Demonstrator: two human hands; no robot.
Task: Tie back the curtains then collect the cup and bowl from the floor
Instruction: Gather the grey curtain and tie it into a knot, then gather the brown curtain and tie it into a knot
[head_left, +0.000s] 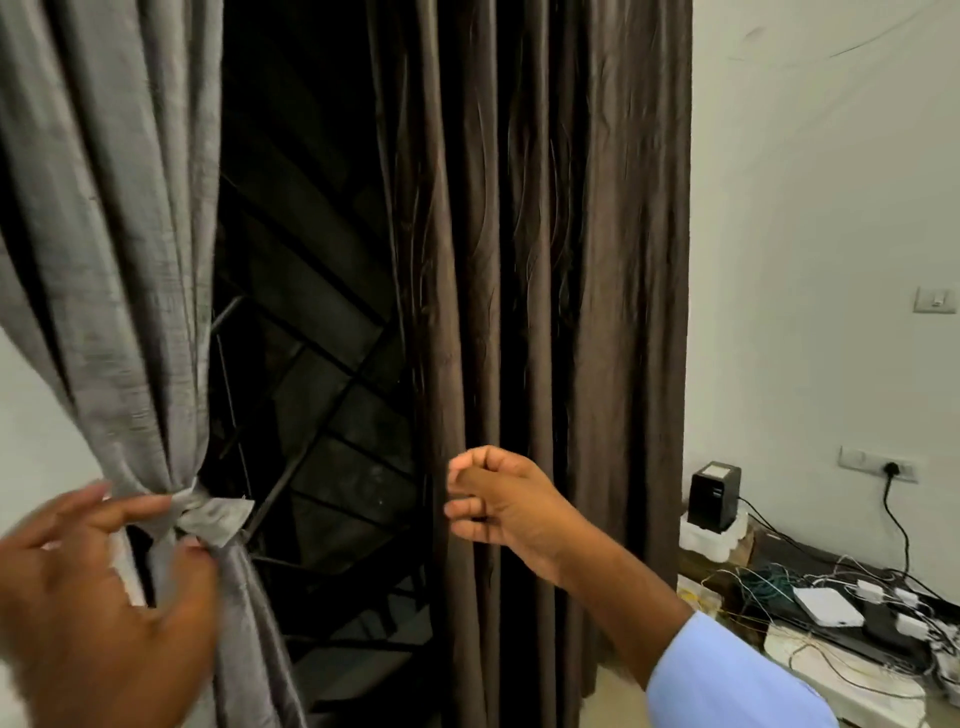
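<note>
A grey curtain (119, 249) hangs at the left, gathered at waist height by a knotted grey tie-back (208, 512). My left hand (98, 597) rests against the gathered fabric just below the knot, fingers spread around it. A dark brown curtain (545, 260) hangs straight and loose in the middle. My right hand (498, 499) is in front of its lower folds, fingers curled, holding nothing I can see. The cup and bowl are not in view.
A dark window with a black metal grille (322, 395) shows between the curtains. At the right, a low shelf (810, 551) carries a black box (712, 499), a white router (828, 607) and tangled cables. A wall socket (878, 464) has a plug in it.
</note>
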